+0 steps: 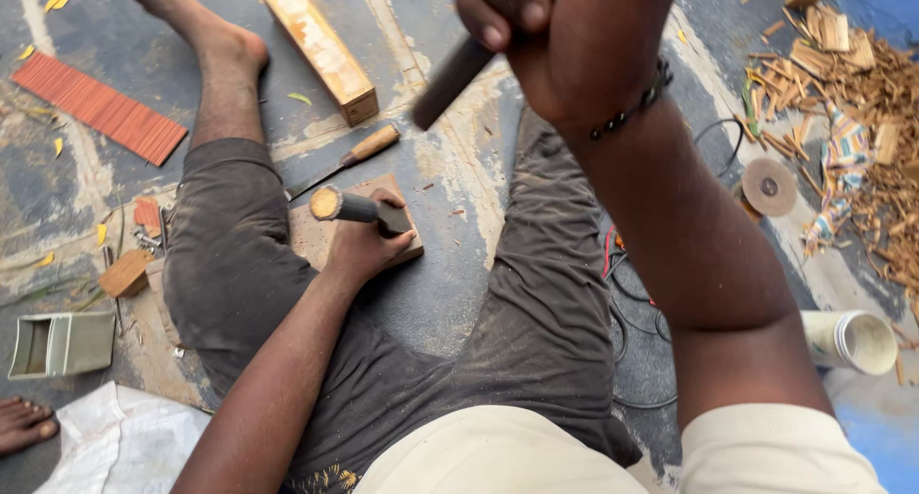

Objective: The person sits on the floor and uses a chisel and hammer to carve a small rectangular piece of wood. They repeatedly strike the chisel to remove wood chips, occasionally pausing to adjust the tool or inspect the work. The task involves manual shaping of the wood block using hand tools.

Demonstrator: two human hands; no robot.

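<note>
Wooden board (pixel 378 192) lay between your legs. Loose chisel (pixel 347 159) just beyond board; long block (pixel 318 46) farther beyond. Slat bundle (pixel 100 107) far left of board, wood scraps (pixel 852 92) far right.

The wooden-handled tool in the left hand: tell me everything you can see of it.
The tool has a round handle, dark along its length, with a pale yellowish wooden butt end pointing left. It lies nearly level, tilted slightly down to the right. The left hand grips its front part, hiding the blade. Its working end meets the small flat wooden board on the floor, between the person's legs. A second chisel lies just beyond, not touching it.
</note>
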